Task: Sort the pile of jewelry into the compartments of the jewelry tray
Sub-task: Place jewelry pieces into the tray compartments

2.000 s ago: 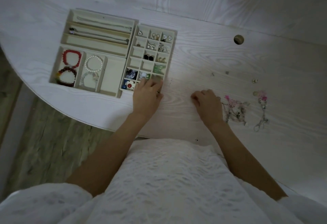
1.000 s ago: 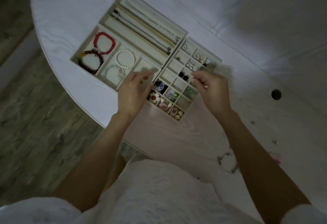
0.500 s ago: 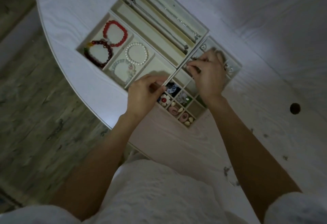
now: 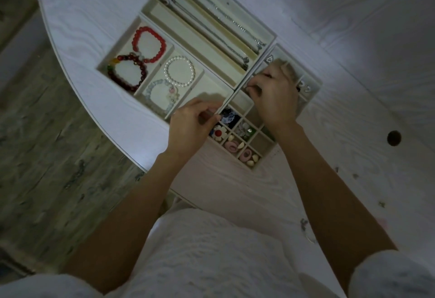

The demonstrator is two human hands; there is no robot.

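Note:
The cream jewelry tray (image 4: 202, 41) lies askew on the white table. Its wide sections hold a red bracelet (image 4: 148, 43), a dark red bracelet (image 4: 127, 71), a pearl bracelet (image 4: 180, 71) and a pale bracelet (image 4: 162, 95). Silver chains (image 4: 226, 17) lie in the long slots. My left hand (image 4: 190, 130) pinches the tray wall beside the small grid (image 4: 244, 142), which holds rings and charms. My right hand (image 4: 274, 95) hovers over the grid's far cells, fingertips pinched together on a small piece that I cannot make out. Several cells are hidden under it.
Loose jewelry (image 4: 306, 229) lies on the table by my right forearm, with tiny bits (image 4: 355, 175) farther right. A round cable hole (image 4: 394, 138) is in the tabletop at right. The curved table edge (image 4: 94, 114) drops to wood flooring at left.
My right hand came from the loose pile over to the tray and moved toward the grid's far cells. My left hand shifted from the tray's near corner to its inner wall. The view swung left.

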